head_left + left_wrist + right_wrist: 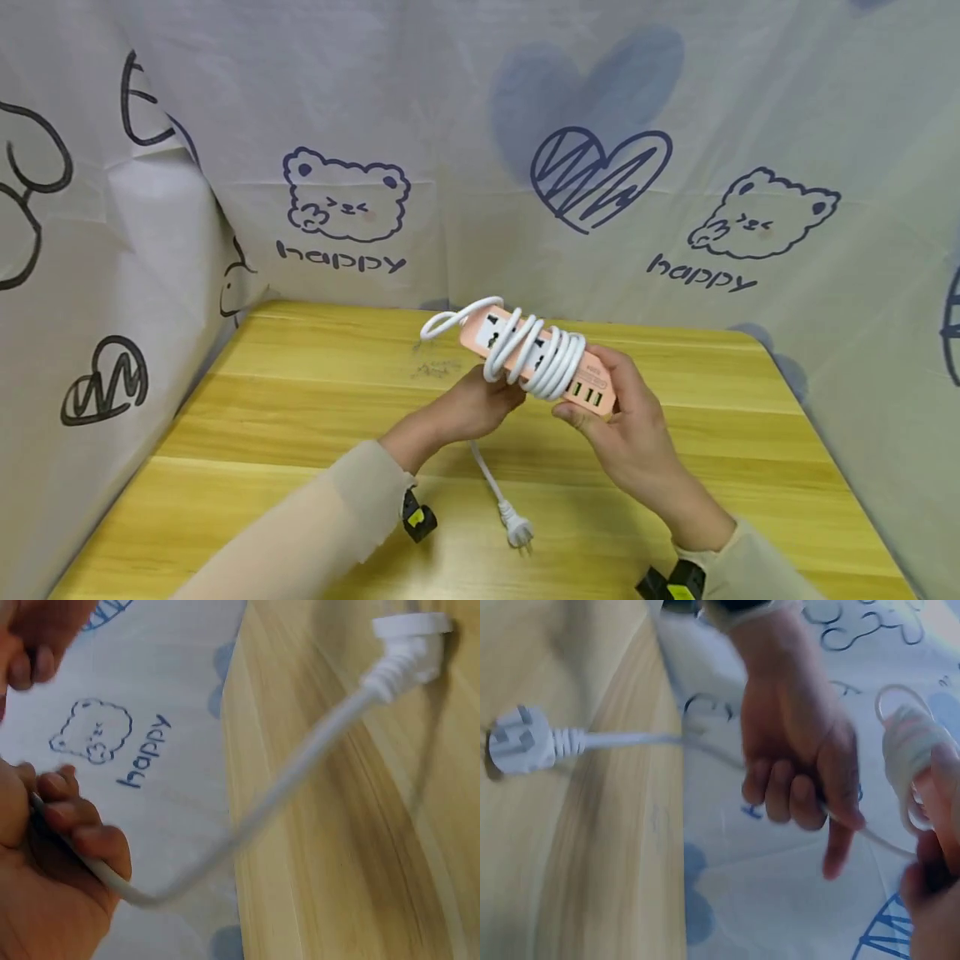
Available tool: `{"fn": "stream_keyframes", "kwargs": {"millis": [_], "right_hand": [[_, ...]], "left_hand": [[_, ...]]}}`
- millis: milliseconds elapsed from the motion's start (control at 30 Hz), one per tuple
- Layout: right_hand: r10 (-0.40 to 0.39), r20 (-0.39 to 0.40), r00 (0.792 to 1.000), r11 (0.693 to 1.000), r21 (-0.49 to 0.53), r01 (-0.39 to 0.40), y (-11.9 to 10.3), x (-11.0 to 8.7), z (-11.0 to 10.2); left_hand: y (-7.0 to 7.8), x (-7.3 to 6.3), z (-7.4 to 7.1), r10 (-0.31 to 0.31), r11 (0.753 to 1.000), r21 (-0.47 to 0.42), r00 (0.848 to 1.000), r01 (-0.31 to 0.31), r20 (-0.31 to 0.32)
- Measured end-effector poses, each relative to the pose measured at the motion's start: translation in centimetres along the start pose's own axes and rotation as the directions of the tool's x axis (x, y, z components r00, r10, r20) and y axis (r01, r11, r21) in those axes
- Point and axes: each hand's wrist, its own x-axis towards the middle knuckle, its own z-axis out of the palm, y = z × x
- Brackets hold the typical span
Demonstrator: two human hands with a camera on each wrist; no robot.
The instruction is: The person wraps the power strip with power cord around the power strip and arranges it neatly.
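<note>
A pink power strip (597, 377) with white sockets and several USB ports is held up, tilted, over the table. Its white cord (553, 367) winds round the body in several turns, and one loop sticks out past the far left end. My right hand (637, 433) grips the near right end between thumb and fingers. Just below the coils, my left hand (480, 406) holds the loose part of the cord in curled fingers, as the right wrist view shows. From that hand the cord hangs down to a white plug (517, 527) above or on the wood; its contact is unclear.
A wood-grain table (300, 500) lies below both arms. White cloth (465, 100) printed with bears and hearts hangs behind and at both sides. Each wrist wears a black camera mount (417, 517).
</note>
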Motion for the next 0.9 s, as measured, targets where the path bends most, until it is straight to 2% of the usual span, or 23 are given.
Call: {"fn": "stream_keyframes", "kwargs": {"millis": [33,67,100,167,267,400,500,567,633,700,733,800,833,900], "right_hand": [[-0.034,-0.033,0.999,0.997,-0.067,0.032,0.3,0.2,0.1],[-0.067,-0.061,0.996,0.988,-0.143,0.058,0.6,0.3,0.2],[-0.101,-0.084,0.991,0.974,-0.21,0.081,0.9,0.5,0.2],[-0.152,-0.109,0.982,0.945,-0.308,0.112,1.6,0.7,0.3],[-0.189,-0.143,0.971,0.903,-0.414,0.115,2.4,1.0,0.5],[-0.22,-0.204,0.954,0.85,-0.52,0.085,3.1,1.2,0.9],[-0.202,-0.232,0.951,0.823,-0.566,0.037,3.2,1.4,1.2],[-0.183,-0.247,0.951,0.814,-0.58,0.006,3.2,1.6,1.2],[-0.161,-0.255,0.954,0.813,-0.582,-0.019,3.2,1.7,1.2],[-0.127,-0.247,0.961,0.806,-0.59,-0.045,3.3,1.8,1.1],[-0.111,-0.236,0.965,0.801,-0.596,-0.053,3.4,1.7,1.0],[-0.072,-0.195,0.978,0.786,-0.614,-0.064,3.5,1.7,0.9],[-0.052,-0.169,0.984,0.772,-0.632,-0.067,3.6,1.6,0.8],[0.005,-0.111,0.994,0.743,-0.665,-0.078,3.7,1.5,0.6]], "left_hand": [[0.1,0.0,0.3,-0.028,0.989,0.141,0.999,0.031,-0.019],[0.3,-0.2,0.5,-0.064,0.968,0.241,0.998,0.068,-0.024],[0.4,-0.2,0.7,-0.097,0.949,0.299,0.995,0.1,-0.025],[0.4,-0.3,0.9,-0.145,0.942,0.304,0.989,0.144,-0.021],[0.4,-0.4,1.0,-0.155,0.935,0.32,0.988,0.153,-0.02],[0.6,-0.7,1.0,-0.169,0.948,0.273,0.985,0.166,-0.011],[0.9,-0.9,1.0,-0.196,0.966,0.176,0.981,0.191,0.012],[1.1,-1.1,1.2,-0.21,0.969,0.142,0.977,0.203,0.043],[1.3,-1.3,1.4,-0.223,0.966,0.152,0.971,0.208,0.084],[1.4,-1.4,1.6,-0.212,0.955,0.235,0.971,0.182,0.109],[1.5,-1.5,1.6,-0.201,0.942,0.294,0.973,0.161,0.111],[1.8,-1.6,1.5,-0.156,0.897,0.43,0.984,0.102,0.092],[2.0,-1.6,1.5,-0.131,0.867,0.493,0.988,0.075,0.081],[2.4,-1.7,1.3,-0.065,0.789,0.614,0.995,0.008,0.07]]}}
